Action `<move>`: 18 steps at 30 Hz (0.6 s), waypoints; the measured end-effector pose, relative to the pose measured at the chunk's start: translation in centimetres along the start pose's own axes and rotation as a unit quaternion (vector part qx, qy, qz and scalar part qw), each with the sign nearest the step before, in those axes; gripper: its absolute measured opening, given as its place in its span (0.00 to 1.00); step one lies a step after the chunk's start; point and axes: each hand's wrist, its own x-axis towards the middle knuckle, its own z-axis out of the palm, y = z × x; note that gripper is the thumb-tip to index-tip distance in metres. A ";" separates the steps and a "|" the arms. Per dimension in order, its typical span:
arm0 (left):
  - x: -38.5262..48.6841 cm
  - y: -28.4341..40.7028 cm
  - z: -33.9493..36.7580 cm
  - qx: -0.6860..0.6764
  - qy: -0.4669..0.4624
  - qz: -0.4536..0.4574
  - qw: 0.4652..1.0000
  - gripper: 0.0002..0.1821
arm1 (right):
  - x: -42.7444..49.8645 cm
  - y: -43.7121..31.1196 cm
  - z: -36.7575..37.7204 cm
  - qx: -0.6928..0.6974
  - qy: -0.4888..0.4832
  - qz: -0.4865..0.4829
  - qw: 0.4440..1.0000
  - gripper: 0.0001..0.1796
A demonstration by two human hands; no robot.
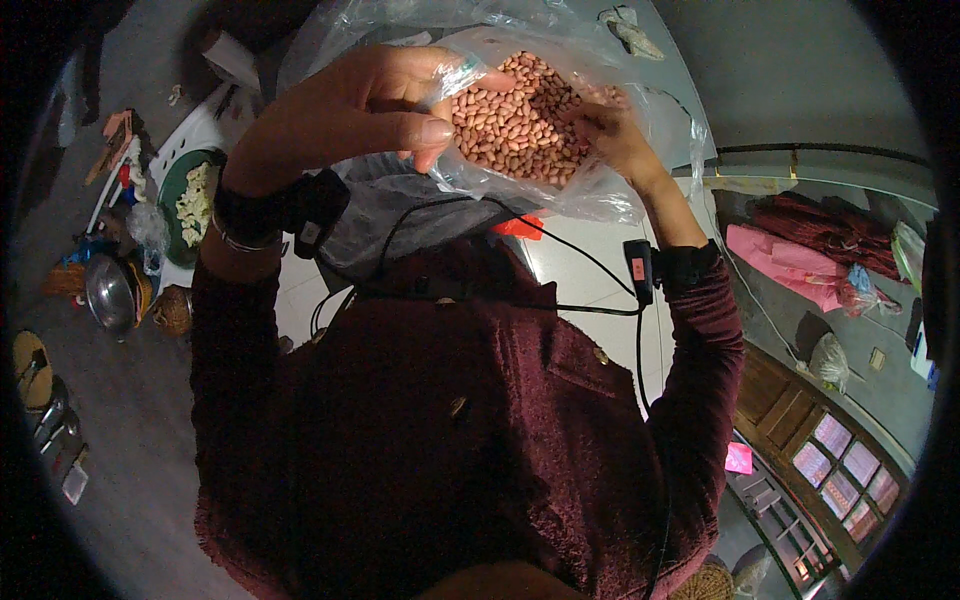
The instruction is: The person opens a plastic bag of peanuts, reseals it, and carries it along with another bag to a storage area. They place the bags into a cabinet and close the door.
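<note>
A clear plastic bag point(600, 204), its mouth spread wide, holds a heap of pinkish-brown shelled peanuts point(510, 124). My left hand point(360, 112) grips the bag's rim on the left, with film bunched between thumb and fingers. From the right, my right hand point(611, 135) reaches into the mouth, its fingertips touching the peanuts. Shadow and the nuts partly hide those fingers, so whether they pinch any nuts is unclear. Both wrists wear black straps with small devices, joined by a black cable point(585, 306) that hangs below the bag.
At left are a green bowl point(171, 217) with pale pieces of food, a metal basin point(111, 292) and a wooden stool-like item point(116, 139). Pink cloth point(787, 255) lies at right, near a wooden door point(787, 420) with panes. Something red point(519, 226) shows beneath the bag.
</note>
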 end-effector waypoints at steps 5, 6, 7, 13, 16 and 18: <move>-0.1 0.0 -0.1 0.025 0.007 0.001 1.000 0.28 | -1.6 -2.4 -0.8 0.180 -0.099 0.157 0.966 0.12; -0.2 0.0 0.0 0.007 0.013 -0.012 1.000 0.28 | -1.9 -3.4 -0.8 0.211 -0.091 0.163 0.959 0.12; -0.2 0.0 0.0 -0.008 0.012 -0.022 1.000 0.27 | -2.3 -4.5 -1.0 0.251 -0.098 0.153 0.951 0.11; -0.2 0.1 -0.1 0.014 0.021 -0.048 0.999 0.27 | -5.2 -12.7 -2.5 0.219 -0.113 0.044 0.968 0.10; 0.1 0.0 0.0 0.015 0.024 -0.055 0.998 0.27 | -8.2 -17.4 -3.8 0.229 -0.206 -0.140 0.941 0.09; 0.4 0.0 0.3 0.002 0.044 -0.081 0.996 0.31 | -9.3 -20.0 -4.3 0.251 -0.275 -0.275 0.886 0.10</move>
